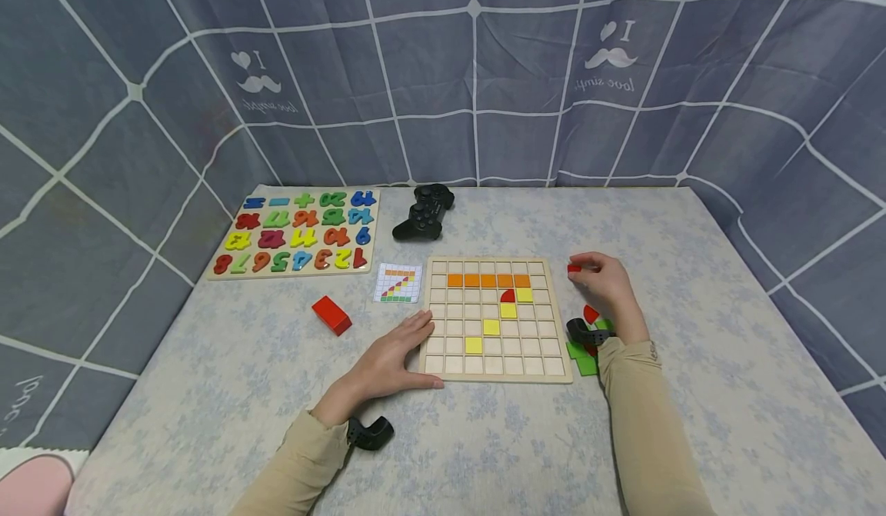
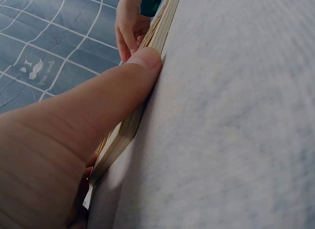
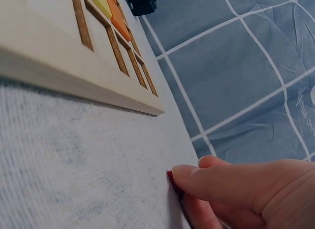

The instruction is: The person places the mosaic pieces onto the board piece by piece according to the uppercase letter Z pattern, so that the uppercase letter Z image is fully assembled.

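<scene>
The right hand (image 1: 609, 287) pinches 1 small red piece (image 1: 574, 268); the left hand (image 1: 386, 359), unclenched, touches the square, pale wooden grid board (image 1: 498, 378).

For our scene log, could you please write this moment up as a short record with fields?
Grid board: five orange squares, four yellow squares, one red wedge
Left grip: touches the grid board's left and near edges
Right grip: pinches a small red piece, right of grid board
Right of grid board: loose green pieces, loose red pieces
Left of grid board: picture card, red block, number puzzle
Far side: black game controller
</scene>
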`<state>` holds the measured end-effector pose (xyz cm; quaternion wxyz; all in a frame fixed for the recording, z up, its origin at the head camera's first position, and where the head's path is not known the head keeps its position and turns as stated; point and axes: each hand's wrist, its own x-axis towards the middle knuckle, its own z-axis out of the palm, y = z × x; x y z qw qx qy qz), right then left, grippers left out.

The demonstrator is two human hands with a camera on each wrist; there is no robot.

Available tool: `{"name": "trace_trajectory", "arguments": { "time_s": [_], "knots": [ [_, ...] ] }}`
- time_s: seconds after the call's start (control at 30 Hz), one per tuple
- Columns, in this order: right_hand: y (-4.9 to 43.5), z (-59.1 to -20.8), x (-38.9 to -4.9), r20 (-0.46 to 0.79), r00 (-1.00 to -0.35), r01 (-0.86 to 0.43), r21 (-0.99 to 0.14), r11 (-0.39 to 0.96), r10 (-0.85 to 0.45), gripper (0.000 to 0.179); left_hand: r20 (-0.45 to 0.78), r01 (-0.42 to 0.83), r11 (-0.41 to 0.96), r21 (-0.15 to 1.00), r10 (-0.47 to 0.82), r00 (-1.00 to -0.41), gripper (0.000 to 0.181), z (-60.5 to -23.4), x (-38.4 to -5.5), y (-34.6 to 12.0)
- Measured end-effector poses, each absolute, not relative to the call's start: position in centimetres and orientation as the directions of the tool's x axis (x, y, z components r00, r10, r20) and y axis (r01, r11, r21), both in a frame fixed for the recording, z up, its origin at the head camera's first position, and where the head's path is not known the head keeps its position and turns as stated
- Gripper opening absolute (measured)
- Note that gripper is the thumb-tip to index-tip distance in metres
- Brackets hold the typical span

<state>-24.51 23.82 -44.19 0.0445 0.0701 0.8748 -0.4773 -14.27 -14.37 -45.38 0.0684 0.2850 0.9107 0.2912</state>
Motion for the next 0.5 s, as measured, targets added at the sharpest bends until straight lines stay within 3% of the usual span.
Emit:
{"name": "trace_trajectory", "arguments": {
  "time_s": [0.5],
  "knots": [
    [23.47,-43.60,-24.36,-0.159,-0.983,0.180,-0.778,0.601,0.088,0.031,0.039,0.479,0.669,0.568,0.560,-0.828,0.096,-45.34,-14.23,-14.36]
  ]
}}
